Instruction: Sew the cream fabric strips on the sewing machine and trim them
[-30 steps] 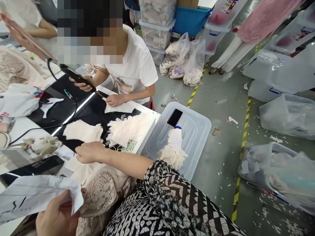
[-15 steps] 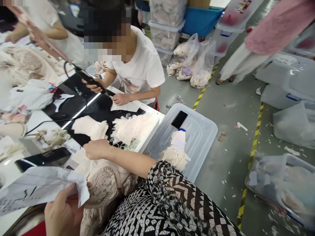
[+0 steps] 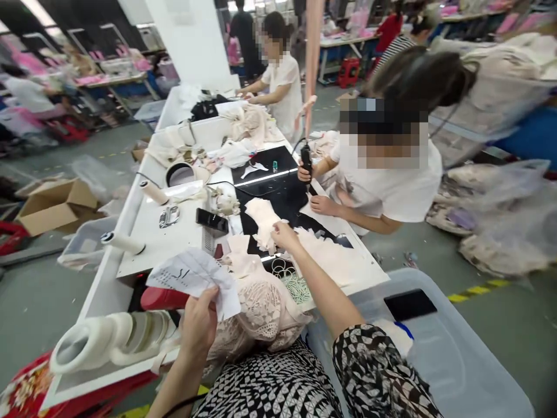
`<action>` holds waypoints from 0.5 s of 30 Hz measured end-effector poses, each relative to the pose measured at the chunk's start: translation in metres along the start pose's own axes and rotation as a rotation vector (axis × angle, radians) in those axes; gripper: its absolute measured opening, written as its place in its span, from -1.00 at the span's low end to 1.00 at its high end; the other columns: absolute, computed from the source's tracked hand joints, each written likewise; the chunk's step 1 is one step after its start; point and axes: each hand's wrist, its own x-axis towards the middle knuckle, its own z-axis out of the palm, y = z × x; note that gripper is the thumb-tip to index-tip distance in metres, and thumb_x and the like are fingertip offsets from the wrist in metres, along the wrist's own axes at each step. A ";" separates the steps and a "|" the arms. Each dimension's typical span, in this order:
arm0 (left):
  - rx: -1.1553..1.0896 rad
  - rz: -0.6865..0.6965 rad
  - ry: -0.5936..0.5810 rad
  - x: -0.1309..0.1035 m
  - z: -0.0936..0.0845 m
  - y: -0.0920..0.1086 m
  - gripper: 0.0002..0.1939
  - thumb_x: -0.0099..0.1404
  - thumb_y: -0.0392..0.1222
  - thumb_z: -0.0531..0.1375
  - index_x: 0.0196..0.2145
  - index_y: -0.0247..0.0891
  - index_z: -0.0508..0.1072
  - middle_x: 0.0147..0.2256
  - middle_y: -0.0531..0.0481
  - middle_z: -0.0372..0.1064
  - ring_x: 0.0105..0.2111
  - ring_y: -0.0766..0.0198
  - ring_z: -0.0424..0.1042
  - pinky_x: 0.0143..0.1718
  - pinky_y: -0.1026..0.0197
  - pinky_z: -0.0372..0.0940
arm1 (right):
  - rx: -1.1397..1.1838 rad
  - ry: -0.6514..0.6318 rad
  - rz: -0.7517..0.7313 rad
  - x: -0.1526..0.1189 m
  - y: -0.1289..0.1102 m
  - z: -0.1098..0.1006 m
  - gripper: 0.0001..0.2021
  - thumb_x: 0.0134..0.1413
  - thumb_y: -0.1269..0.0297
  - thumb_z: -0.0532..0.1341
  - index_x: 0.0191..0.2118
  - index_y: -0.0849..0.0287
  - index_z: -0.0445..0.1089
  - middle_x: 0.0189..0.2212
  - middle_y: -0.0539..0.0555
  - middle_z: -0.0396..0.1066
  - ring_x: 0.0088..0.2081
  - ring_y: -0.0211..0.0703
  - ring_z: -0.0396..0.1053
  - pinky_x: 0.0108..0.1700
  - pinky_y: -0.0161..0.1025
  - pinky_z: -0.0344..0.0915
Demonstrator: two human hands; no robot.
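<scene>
My left hand (image 3: 201, 316) pinches a white paper sheet (image 3: 191, 273) marked with dark handwriting and small print, held above the near table edge. My right hand (image 3: 285, 237) reaches across the table, its fingers closed at the edge of a pale pink fabric piece (image 3: 261, 217) lying on the black table top. Another pale fabric piece (image 3: 241, 252) lies nearer to me. Cream lace fabric (image 3: 261, 299) is heaped over my lap and the table edge. Right of my forearm is a pile of jagged-edged pale fabric (image 3: 324, 258).
Across the table, a co-worker's hand grips a corded dark tool (image 3: 306, 162). Pale green rings (image 3: 298, 287) lie by my forearm. A phone (image 3: 212, 220) and thread spools (image 3: 124, 242) are leftward. Tape rolls (image 3: 73, 345) line the near edge. A plastic lid (image 3: 461, 360) bears another phone.
The view has swung left, showing more of the table. My right hand has moved from the nearer fabric to the piece farther out. My left hand still holds the paper.
</scene>
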 end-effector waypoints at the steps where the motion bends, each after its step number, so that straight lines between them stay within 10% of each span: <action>1: -0.059 -0.028 0.018 -0.002 0.000 0.003 -0.74 -0.10 -0.12 0.33 -0.37 -0.14 0.52 -0.40 0.01 0.53 -0.07 0.02 0.47 0.11 0.04 0.28 | -0.012 0.012 0.030 0.011 0.004 -0.003 -0.59 0.19 0.33 0.07 0.14 0.27 0.30 0.08 0.23 0.38 0.07 -0.04 0.35 0.05 -0.27 0.20; 15: -0.277 -0.174 0.155 -0.008 -0.036 0.011 -0.52 -0.28 0.00 0.47 -0.37 -0.29 0.56 -0.31 -0.16 0.58 -0.07 -0.13 0.47 -0.06 0.02 0.36 | -0.138 0.018 0.349 0.079 0.014 0.045 -0.27 0.02 0.03 0.32 0.20 0.39 0.18 0.21 0.49 0.13 0.24 0.31 0.09 0.18 0.08 0.13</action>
